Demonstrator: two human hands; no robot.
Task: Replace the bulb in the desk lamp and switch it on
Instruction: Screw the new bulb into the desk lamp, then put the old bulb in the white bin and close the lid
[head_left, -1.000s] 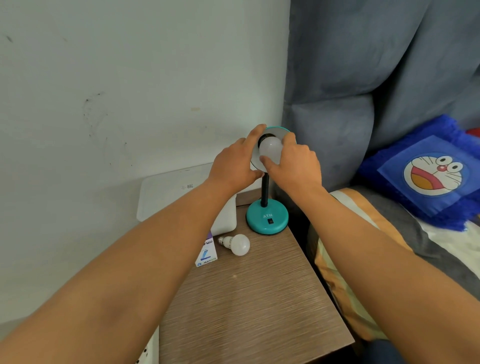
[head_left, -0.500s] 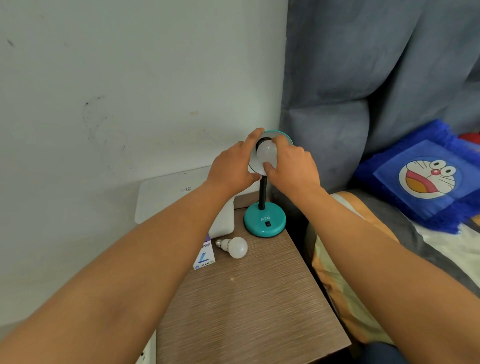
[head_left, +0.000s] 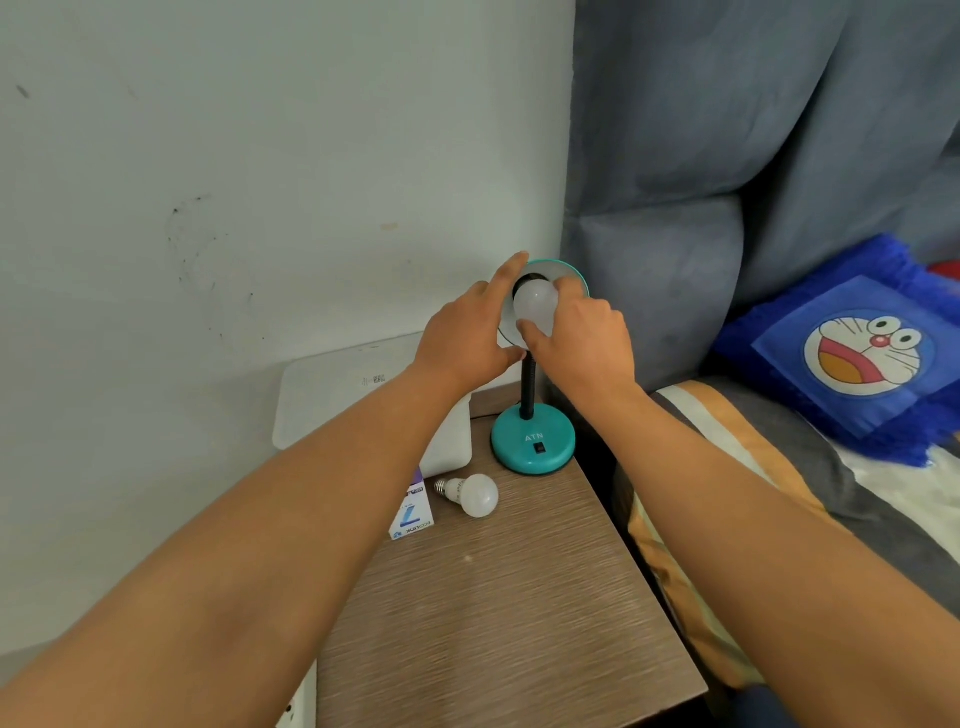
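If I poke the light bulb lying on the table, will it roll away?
Probably. The loose bulb lies on its side with a round smooth dome, so it would likely roll, curving around its narrow screw end. It looks light. The small box beside it might stop it.

Brown wood-grain bedside table top (head_left: 509, 613), lower centre: matt, finely ridged laminate look. Round teal lamp base (head_left: 533, 439): smooth, glossy, plastic or painted metal, cannot tell. Black ribbed lamp neck (head_left: 528, 387): dull sheen. Frosted white bulb in lamp shade (head_left: 535, 306) and spare frosted white bulb on table (head_left: 475, 495): matt. Small bulb carton (head_left: 413, 512): printed card, slight gloss. Grey padded headboard (head_left: 727, 156), upper right: soft cloth.
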